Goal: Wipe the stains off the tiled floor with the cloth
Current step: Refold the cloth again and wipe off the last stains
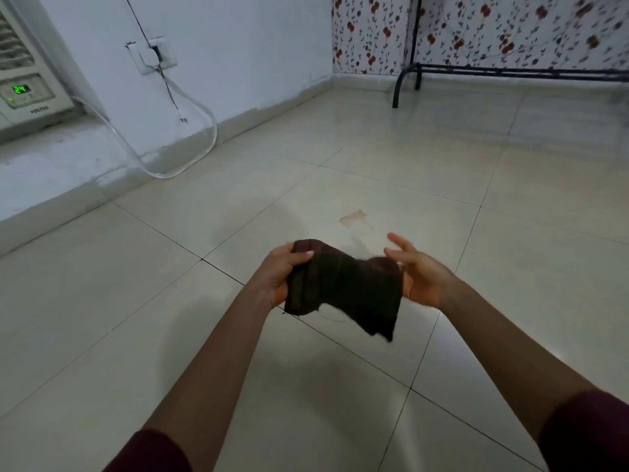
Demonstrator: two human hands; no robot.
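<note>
Cloth (347,287) held above tiled floor (340,386), left hand (282,274) grip clamped on it; right hand (420,274) fingers spread, touching its edge, stain (354,218) beyond

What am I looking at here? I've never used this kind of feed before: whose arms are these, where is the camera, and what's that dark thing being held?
There is no machine: this is one wide-angle camera worn on a person's head, looking forward and down, so the two arms reaching in from the bottom are the wearer's own. The left hand has its fingers closed around one end of a dark cloth. The right hand is at the other end with its fingers spread; the grip there is unclear. The cloth hangs in the air between them, above the tiled floor. Just beyond the hands is a brownish stain on a tile, not yet touched by the cloth. Further off are an air conditioner at the left wall and a black metal rack at the back.
</note>
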